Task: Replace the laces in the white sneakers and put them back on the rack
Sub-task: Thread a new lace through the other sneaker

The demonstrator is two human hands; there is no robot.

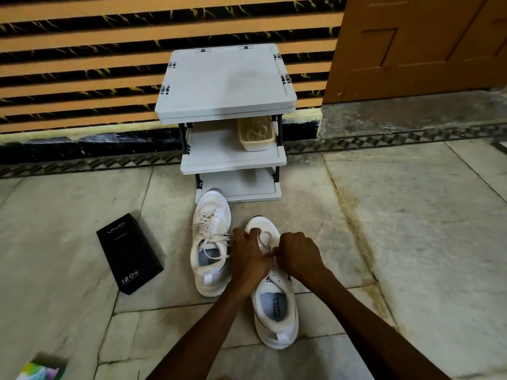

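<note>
white low-top fabric sneaker [274,322] on the right sits on the floor, near the grey three-shelf plastic rack [233,159]; left hand [248,256] and right hand [297,255] both pinch its white lace [260,241], fingers curled.

My two hands cover the eyelet rows of the white mesh sneaker [277,335] at the near right. The left hand [248,255] and right hand [297,253] curl their fingers [247,234] under, hiding the fingertips. Only one loop of white lace [264,239] shows between them. The print on its grey insole [274,304] is too small to read fully. I can't tell what fills the beige plastic basket [256,133] on the grey plastic rack [225,80]. The frame edge cuts off a multicoloured box [41,368] at the near left.
</note>
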